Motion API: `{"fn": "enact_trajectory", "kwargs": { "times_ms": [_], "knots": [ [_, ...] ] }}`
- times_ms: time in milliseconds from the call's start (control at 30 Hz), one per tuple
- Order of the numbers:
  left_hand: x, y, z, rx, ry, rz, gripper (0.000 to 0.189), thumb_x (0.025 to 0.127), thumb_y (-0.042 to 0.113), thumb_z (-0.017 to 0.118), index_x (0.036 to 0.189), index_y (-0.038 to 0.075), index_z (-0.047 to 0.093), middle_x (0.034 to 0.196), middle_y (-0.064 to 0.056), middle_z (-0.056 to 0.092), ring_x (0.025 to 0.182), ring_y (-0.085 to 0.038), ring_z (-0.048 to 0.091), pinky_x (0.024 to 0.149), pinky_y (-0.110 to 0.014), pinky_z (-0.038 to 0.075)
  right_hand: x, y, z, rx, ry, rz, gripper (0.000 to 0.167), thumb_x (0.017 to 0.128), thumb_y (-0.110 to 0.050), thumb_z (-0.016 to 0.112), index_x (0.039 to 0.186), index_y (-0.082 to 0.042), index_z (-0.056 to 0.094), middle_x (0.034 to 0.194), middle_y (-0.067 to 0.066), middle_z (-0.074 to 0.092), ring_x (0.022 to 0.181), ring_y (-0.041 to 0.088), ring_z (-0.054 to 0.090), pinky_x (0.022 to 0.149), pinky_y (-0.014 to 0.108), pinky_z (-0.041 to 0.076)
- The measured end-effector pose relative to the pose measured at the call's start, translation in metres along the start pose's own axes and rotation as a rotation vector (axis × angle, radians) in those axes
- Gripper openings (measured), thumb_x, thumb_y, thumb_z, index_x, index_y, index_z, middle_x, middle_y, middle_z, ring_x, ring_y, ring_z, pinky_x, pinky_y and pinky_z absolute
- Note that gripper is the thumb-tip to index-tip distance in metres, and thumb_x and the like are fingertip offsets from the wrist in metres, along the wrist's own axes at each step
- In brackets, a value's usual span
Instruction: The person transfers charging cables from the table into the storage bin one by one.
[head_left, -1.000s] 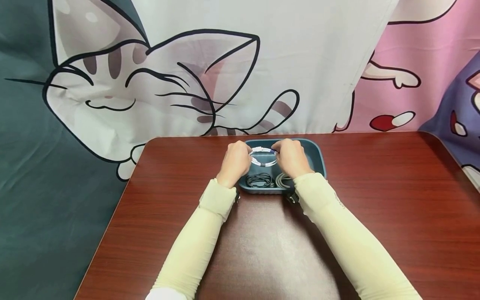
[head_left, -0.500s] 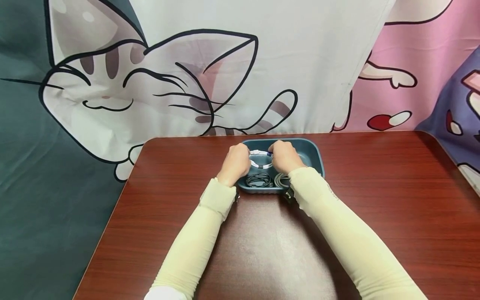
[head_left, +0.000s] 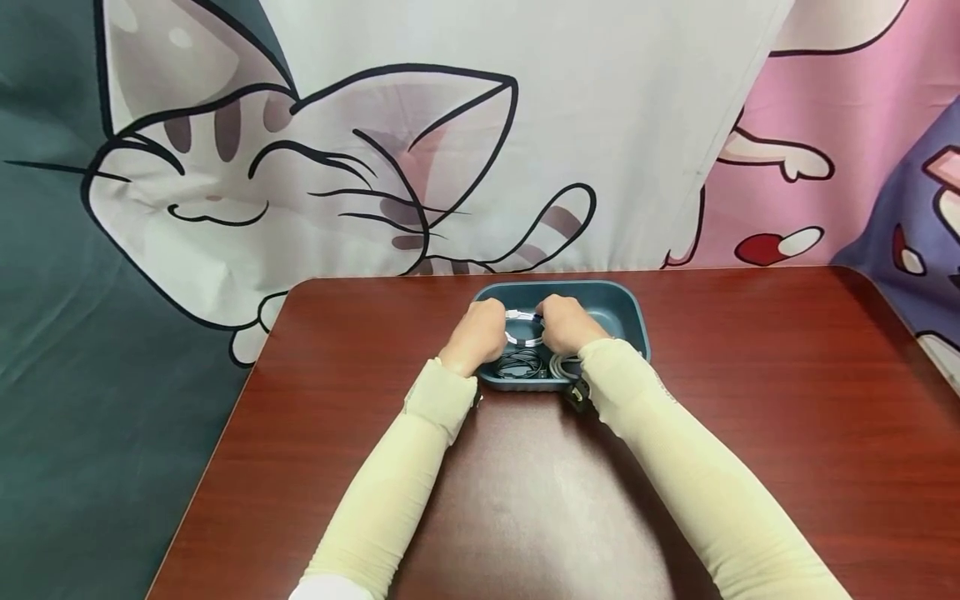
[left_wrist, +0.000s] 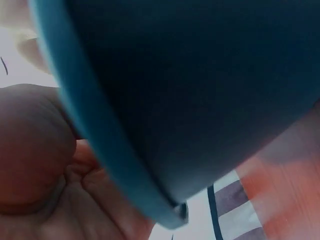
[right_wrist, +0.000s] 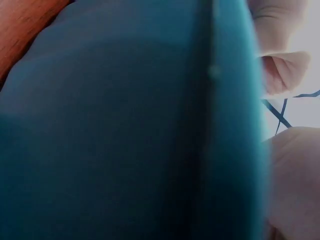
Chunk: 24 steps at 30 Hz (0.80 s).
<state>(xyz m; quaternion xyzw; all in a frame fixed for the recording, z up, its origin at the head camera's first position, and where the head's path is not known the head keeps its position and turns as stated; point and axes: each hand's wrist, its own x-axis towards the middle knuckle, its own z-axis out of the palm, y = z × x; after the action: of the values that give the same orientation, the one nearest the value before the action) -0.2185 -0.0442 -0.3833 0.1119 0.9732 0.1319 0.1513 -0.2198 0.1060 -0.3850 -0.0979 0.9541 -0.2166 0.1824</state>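
Observation:
A coiled white cable [head_left: 523,342] spans the gap between both hands, over the blue-green bin [head_left: 611,310]. My left hand [head_left: 480,333] pinches the coil at its left side, with fingers curled. At its right side my right hand [head_left: 566,325] grips it the same way, near a dark band on the cable. In the bin's near part lie a coiled black cable [head_left: 519,362] and, beside it, a coiled pale grey cable [head_left: 558,367], partly covered by the right hand and wrist. Both wrist views are mostly filled by the bin's outer wall [left_wrist: 200,100], which hides the fingertips.
The bin stands near the far edge of a reddish-brown wooden table [head_left: 750,400]. Behind the table hangs a cloth [head_left: 630,125] with cartoon animals. Dark wrist cameras sit under both wrists, close to the bin's near rim.
Both hands have come slightly nearer to me with the white cable. The gap between them has narrowed, as the right hand moved left. The bin and other cables look unmoved.

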Motion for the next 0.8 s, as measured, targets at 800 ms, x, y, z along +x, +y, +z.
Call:
{"fn": "enact_trajectory", "kwargs": {
  "times_ms": [800],
  "knots": [
    [-0.004,0.004,-0.003,-0.013,-0.038,-0.033,0.014,0.098,0.002,0.055,0.091,0.002,0.067,0.106,-0.011,0.066,0.103,-0.026,0.057,0.087,-0.037,0.05,-0.009,0.009,-0.006,0.031,-0.043,-0.059,0.052,0.093,0.006,0.042,0.144,0.01,0.045,0.146,0.026,0.049,0.138,0.038,0.044,0.11,0.049,0.039]
  ]
}}
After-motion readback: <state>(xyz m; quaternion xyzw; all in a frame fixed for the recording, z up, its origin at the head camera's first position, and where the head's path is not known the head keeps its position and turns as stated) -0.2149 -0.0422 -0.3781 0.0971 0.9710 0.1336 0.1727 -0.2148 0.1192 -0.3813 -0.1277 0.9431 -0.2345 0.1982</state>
